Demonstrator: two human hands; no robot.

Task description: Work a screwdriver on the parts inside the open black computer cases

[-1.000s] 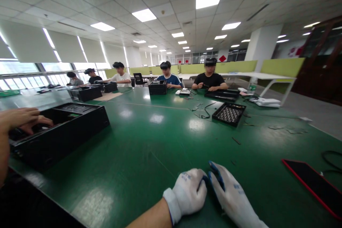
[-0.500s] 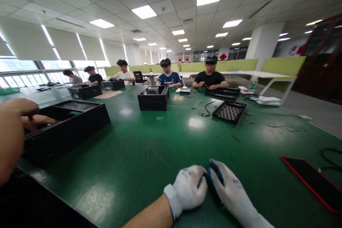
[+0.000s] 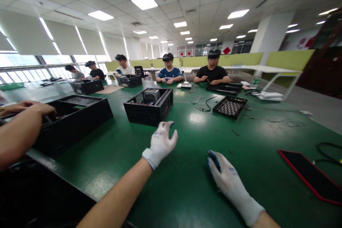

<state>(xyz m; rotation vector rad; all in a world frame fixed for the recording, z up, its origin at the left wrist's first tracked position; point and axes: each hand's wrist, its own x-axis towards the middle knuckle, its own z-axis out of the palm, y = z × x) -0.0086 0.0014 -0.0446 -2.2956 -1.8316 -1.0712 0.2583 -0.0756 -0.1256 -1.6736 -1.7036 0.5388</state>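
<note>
I note the open, boxy black metal computer case (image 3: 145,114) has come nearer, now within reach just beyond the spread fingers of my advanced white-gloved left hand (image 3: 161,140); my white-gloved right hand (image 3: 228,174) keeps its fingers slightly apart.

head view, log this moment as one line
left hand: gloved, open, beside open-topped black case, contact unclear | right hand: gloved, part-curled, over green table | farther right: red-edged black mat

We're seeing blue-printed white fabric gloves (image 3: 161,142), a boxy black metal computer case (image 3: 145,111), a glossy green tabletop (image 3: 187,164), and a flat black panel (image 3: 310,176) edged bright red!
</note>
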